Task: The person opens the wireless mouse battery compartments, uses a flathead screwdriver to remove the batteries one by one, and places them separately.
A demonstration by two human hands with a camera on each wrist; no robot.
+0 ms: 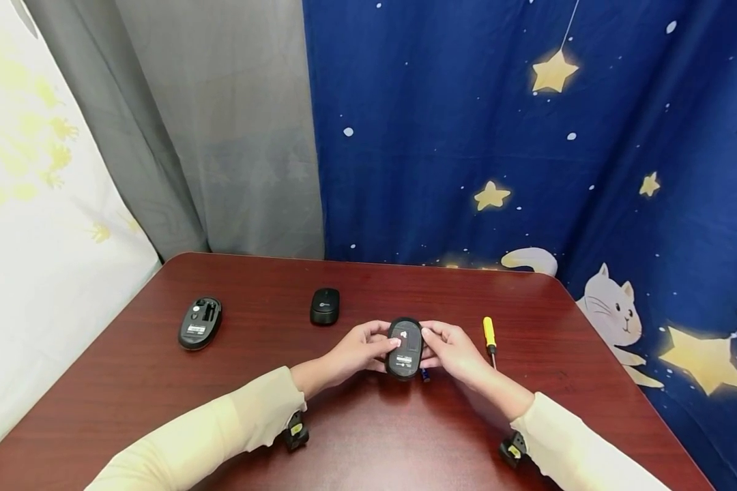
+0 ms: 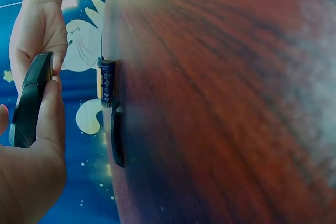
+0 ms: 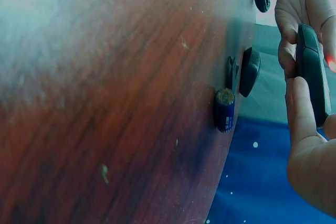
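Note:
Both hands hold a black computer mouse (image 1: 404, 356) above the table, its labelled underside turned up toward the head camera. My left hand (image 1: 357, 349) grips its left edge, thumb across the underside and fingers beneath. On the right edge, my right hand (image 1: 454, 349) pinches the mouse between thumb and fingers. A red spot shows on a left-hand fingertip in the right wrist view. Below the hands, a dark blue battery (image 3: 224, 113) lies on the table, partly hidden in the head view. Close to it is a thin, curved black piece (image 2: 117, 137).
A second black mouse (image 1: 325, 306) sits upright toward the back. At the left, another mouse (image 1: 200, 324) lies underside up with its battery compartment uncovered. A yellow-handled screwdriver (image 1: 489, 333) lies beyond my right forearm. Curtains (image 1: 405, 136) hang behind the table's far edge.

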